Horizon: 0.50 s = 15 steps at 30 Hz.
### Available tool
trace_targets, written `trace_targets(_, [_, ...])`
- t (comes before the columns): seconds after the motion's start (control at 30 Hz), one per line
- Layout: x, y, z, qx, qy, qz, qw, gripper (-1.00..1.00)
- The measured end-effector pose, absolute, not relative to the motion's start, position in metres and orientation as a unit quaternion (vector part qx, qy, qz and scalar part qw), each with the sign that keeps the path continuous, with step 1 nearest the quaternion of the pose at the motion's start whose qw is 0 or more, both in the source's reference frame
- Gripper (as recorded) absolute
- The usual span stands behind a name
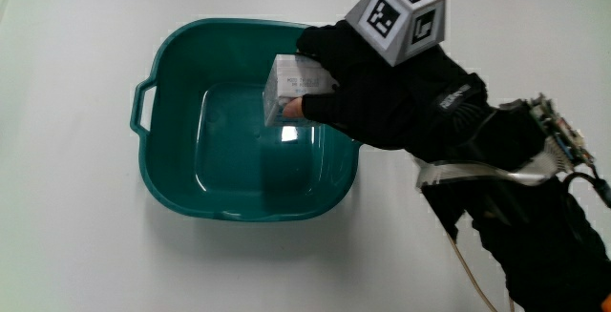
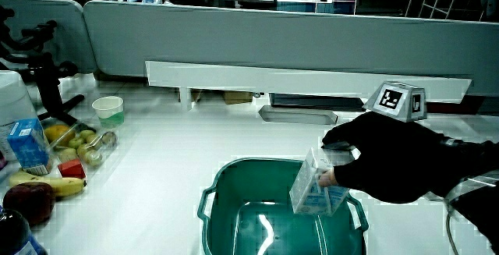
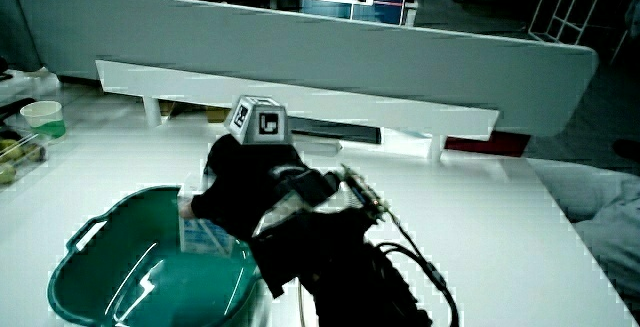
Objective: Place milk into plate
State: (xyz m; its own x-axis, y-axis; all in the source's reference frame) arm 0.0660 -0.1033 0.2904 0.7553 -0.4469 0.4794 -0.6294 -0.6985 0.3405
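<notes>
Main view, looking down: a teal basin (image 1: 191, 174) with side handles sits on a plain white surface (image 1: 67, 245), with bare surface open all around its rim. Nothing else lies inside the basin but the carton, so its floor is open. In a side view, a cup (image 2: 107, 108), a blue carton (image 2: 30, 144), a tray of fruit (image 2: 82, 146) and a banana (image 2: 47, 183) stand well apart from the basin, near the surface's edge. The gloved hand (image 1: 382, 93) reaches over the basin's rim, its fingers (image 1: 315, 110) curled around a small milk carton (image 1: 291, 83). The carton hangs tilted inside the basin, just above its floor, close to the wall beneath the hand.
</notes>
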Motion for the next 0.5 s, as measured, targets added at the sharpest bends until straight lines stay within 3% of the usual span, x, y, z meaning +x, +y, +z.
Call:
trace_targets(0.07, [0.063, -0.108, 0.312, 0.892, -0.305, 0.186, 0.276, 0.0])
trace_targets(0.1, [0.059, -0.105, 0.305, 0.904, -0.296, 0.17, 0.257, 0.0])
trace_targets(0.37, [0.041, -0.106, 0.317, 0.903, -0.295, 0.17, 0.261, 0.0])
trace_targets(0.4, [0.039, -0.112, 0.346, 0.896, -0.301, 0.161, 0.285, 0.0])
trace_targets(0.5, [0.029, -0.103, 0.33, 0.904, -0.294, 0.154, 0.268, 0.0])
